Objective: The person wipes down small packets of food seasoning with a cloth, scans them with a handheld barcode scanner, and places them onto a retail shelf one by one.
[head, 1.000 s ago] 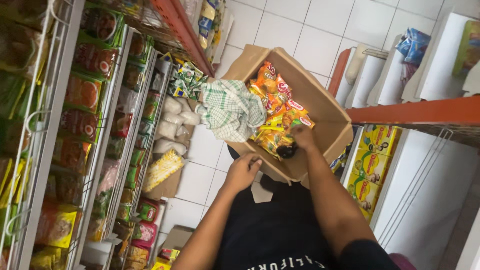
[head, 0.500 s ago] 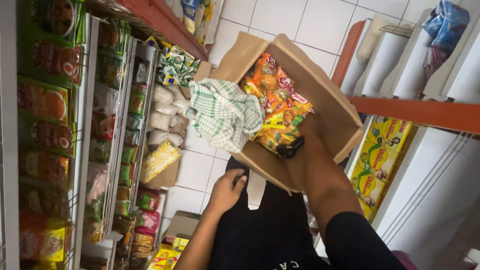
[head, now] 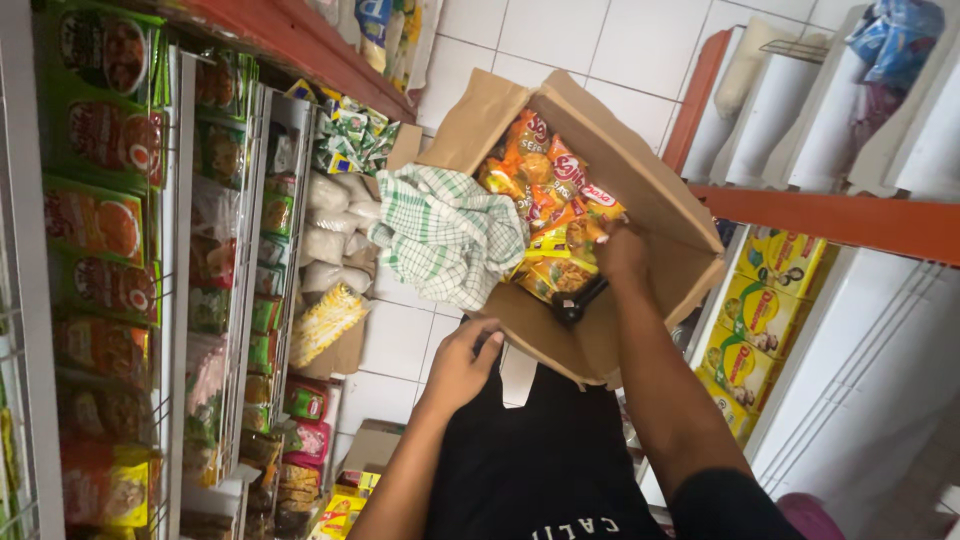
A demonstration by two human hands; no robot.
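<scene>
Left hand now nearer packet-filled box

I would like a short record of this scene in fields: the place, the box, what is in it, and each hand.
place: shop aisle, white tiled floor, shelves on both sides
box: open cardboard box
contents: orange and yellow snack packets; green checked cloth draped over the edge
left hand: on the box's near edge, below the cloth
right hand: inside the box, on the packets
dark object: in the box, unclear
</scene>
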